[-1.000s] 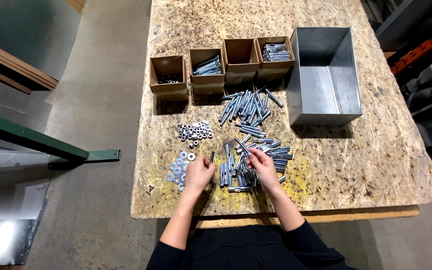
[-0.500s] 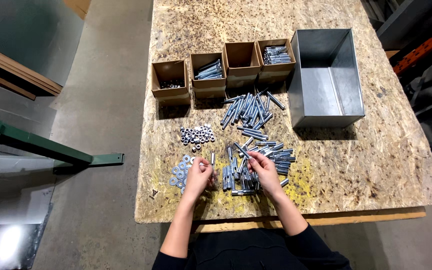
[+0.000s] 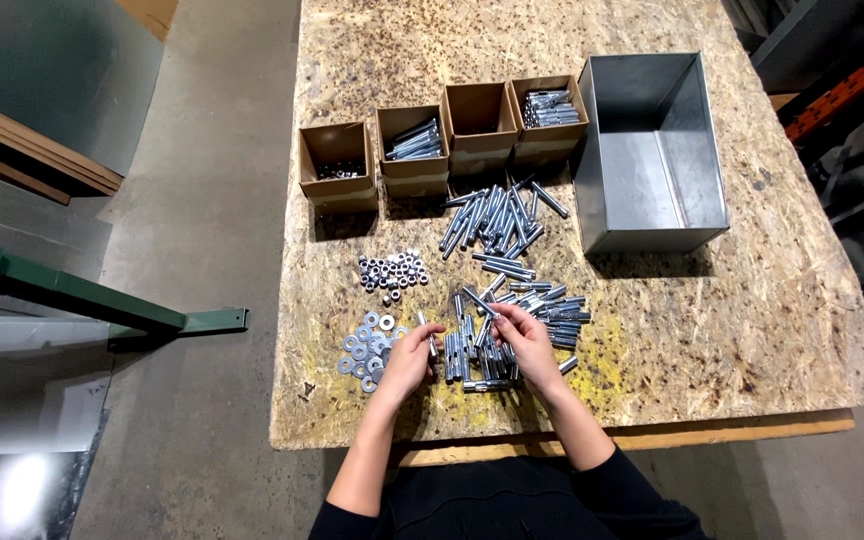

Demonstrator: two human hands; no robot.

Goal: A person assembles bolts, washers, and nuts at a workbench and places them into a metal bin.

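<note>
Down near the front edge of the workbench (image 3: 652,380) my two hands worked at a heap of bolts (image 3: 482,350). My left hand (image 3: 410,362) was curled at the heap's left side, fingers closed around one short bolt (image 3: 431,345) that stood out past my fingertips. My right hand (image 3: 527,340) lay on top of the heap, fingers bent down among the bolts; whether it had pinched one of them I could not tell. The heap spread from between my hands toward the right, with more bolts lying loose just beyond my right fingers.

Just left of my left hand sat a small cluster of washers (image 3: 365,345), and behind that, a little farther from the front edge, a cluster of nuts (image 3: 392,272). A second pile of longer bolts (image 3: 497,225) lay farther back, toward the middle of the bench. Behind it stood four open cardboard boxes (image 3: 337,175) in a row; the leftmost held something small and dark, the second and the fourth held bolts. At the right end of the row stood a grey metal bin (image 3: 652,160), bigger than the boxes.
</note>
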